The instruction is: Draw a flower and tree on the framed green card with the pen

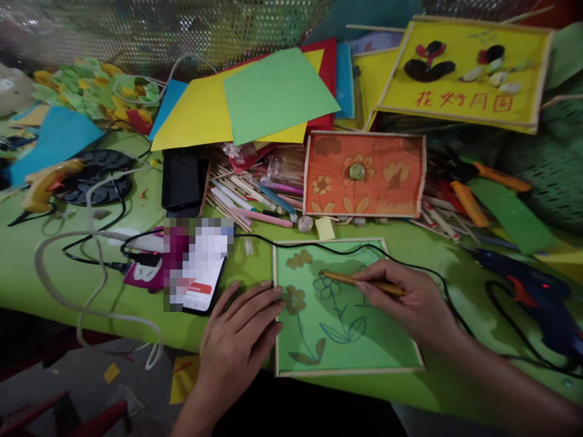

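In front of me lies a green picture (382, 346) with a thin pale wooden frame, with flowers and leaves drawn on it in dark outline. Some shapes on its left side are filled with a brownish gold. My right hand (401, 297) grips a gold-coloured pen (346, 279), its tip at the outlined flower (325, 288) in the upper middle. Spread flat, my left hand (246, 334) rests along the picture's left edge, with fingertips on the frame. A black cable (314, 244) runs across the picture's top.
Left are a lit phone (203, 291), a pink power strip (141, 276) and a yellow glue gun (40, 185). A blue glue gun (523, 291) lies right. Behind are an orange framed picture (328, 164), pliers (471, 203), coloured paper (277, 91) and a yellow framed picture (464, 54).
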A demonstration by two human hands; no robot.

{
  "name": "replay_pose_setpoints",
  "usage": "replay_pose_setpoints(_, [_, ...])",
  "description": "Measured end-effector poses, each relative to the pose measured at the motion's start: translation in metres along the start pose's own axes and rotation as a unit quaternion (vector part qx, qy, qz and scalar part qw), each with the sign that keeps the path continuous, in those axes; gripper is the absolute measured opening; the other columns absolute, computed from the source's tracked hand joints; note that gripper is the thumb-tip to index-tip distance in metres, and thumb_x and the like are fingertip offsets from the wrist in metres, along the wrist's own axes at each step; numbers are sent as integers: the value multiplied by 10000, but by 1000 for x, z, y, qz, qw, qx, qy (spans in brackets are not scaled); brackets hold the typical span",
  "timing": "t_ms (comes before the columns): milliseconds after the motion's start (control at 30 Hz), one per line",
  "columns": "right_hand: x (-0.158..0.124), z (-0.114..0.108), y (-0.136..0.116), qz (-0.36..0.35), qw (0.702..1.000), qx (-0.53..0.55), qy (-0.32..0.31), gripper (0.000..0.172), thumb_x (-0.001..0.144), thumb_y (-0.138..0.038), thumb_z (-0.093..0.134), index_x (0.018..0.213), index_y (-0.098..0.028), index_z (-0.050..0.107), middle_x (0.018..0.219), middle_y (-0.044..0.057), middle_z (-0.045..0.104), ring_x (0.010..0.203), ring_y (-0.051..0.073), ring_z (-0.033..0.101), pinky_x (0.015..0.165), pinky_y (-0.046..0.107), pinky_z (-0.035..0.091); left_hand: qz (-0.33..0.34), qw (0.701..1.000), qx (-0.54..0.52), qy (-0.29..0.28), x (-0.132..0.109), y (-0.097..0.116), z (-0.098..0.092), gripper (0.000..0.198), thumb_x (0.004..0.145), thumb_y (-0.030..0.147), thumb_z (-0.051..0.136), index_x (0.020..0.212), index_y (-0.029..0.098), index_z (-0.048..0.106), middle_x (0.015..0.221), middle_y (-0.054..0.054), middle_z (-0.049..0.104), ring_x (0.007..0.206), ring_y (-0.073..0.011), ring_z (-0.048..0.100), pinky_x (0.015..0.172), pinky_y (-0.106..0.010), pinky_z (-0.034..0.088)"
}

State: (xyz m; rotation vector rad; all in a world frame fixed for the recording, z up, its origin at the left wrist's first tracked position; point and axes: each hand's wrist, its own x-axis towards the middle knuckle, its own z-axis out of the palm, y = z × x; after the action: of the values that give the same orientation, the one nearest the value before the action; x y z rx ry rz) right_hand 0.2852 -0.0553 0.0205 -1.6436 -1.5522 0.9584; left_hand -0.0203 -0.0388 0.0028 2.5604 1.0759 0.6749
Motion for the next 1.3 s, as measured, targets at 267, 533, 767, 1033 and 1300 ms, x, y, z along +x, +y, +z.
replay_pose_setpoints(267, [0,0,1,6,1000,3,15,66,896,-268,666,878,-220,708,732,-7,693,613,133,640,569,231,514,1,1000,1,6,0,1,0,273,988,161,601,1235,261,665,1321,7,715,1274,-193,632,1196,-441,326])
replay_pose_setpoints(533, [-1,-1,-3,-10,1000,-2,-1,70,879,-252,674,836,-213,714,710,-5,698,603,129,639,567,226,512,-2,1000,3,6,1,0,1,281,982,157,605,1235,263,669,1314,5,720,1267,-198,641,1193,-439,333])
replay_pose_setpoints(767, [0,0,2,-3,1000,-1,-9,95,905,-278,661,887,-207,721,764,12,717,651,142,661,602,239,529,-1,1000,3,1,-1,0,0,296,980,158,608,1250,268,661,1331,3,710,1283,-197,629,1199,-444,332])
replay_pose_setpoints(1033, [2,-1,-4,-7,1000,-5,-1,79,884,-260,662,851,-214,717,734,-1,711,619,130,652,578,227,522,-4,1000,8,2,0,0,1,278,986,169,601,1236,267,669,1320,-1,716,1277,-201,637,1195,-447,342])
replay_pose_setpoints(1300, [0,1,-1,17,999,-13,26,86,890,-271,654,842,-219,703,705,-6,677,581,134,605,551,241,498,-3,1000,10,6,0,0,0,279,974,166,604,1222,269,680,1294,-4,731,1252,-203,659,1206,-439,347])
